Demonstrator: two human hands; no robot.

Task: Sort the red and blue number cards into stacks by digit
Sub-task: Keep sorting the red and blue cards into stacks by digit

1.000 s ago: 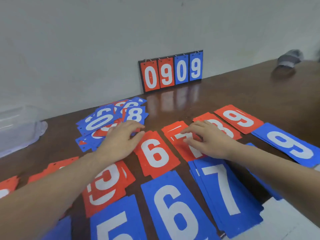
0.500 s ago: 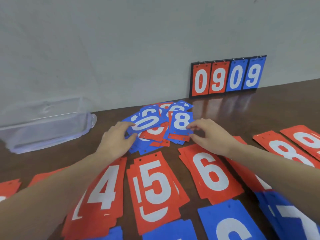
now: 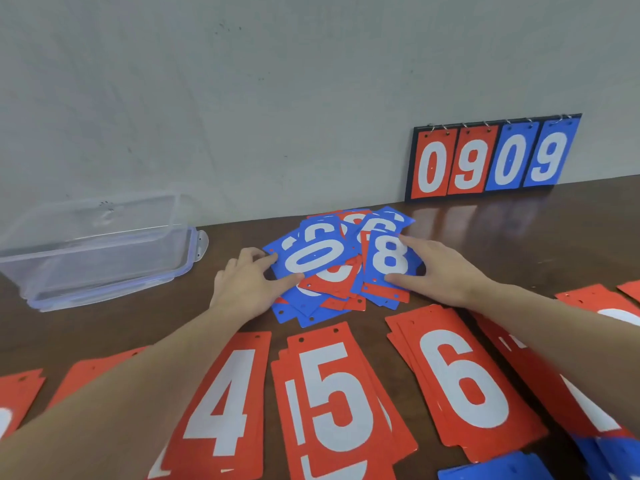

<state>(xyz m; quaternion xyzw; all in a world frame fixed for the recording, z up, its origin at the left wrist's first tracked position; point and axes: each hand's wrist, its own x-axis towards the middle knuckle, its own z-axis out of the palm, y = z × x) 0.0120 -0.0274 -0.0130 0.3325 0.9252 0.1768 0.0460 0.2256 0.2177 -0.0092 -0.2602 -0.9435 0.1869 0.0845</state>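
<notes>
A mixed pile of red and blue number cards (image 3: 329, 289) lies on the brown table (image 3: 519, 237) near the wall. My left hand (image 3: 247, 284) pinches the left end of a blue 0 card (image 3: 311, 259) on top of the pile. My right hand (image 3: 441, 268) holds a blue 8 card (image 3: 389, 259) on the pile's right side, with the index finger at its top corner and the thumb at its bottom edge. In front lie sorted red stacks: 4 (image 3: 225, 403), 5 (image 3: 332, 393) and 6 (image 3: 460, 375).
A clear plastic container (image 3: 97, 251) stands at the left by the wall. A flip scoreboard reading 0909 (image 3: 491, 157) leans on the wall at the right. More red cards (image 3: 20, 393) lie at the far left and blue cards (image 3: 502, 471) at the bottom right.
Both hands left the sorted red 6 and 7 stacks and reached to the mixed pile. The left now pinches the blue 0 and the right holds the blue 8.
</notes>
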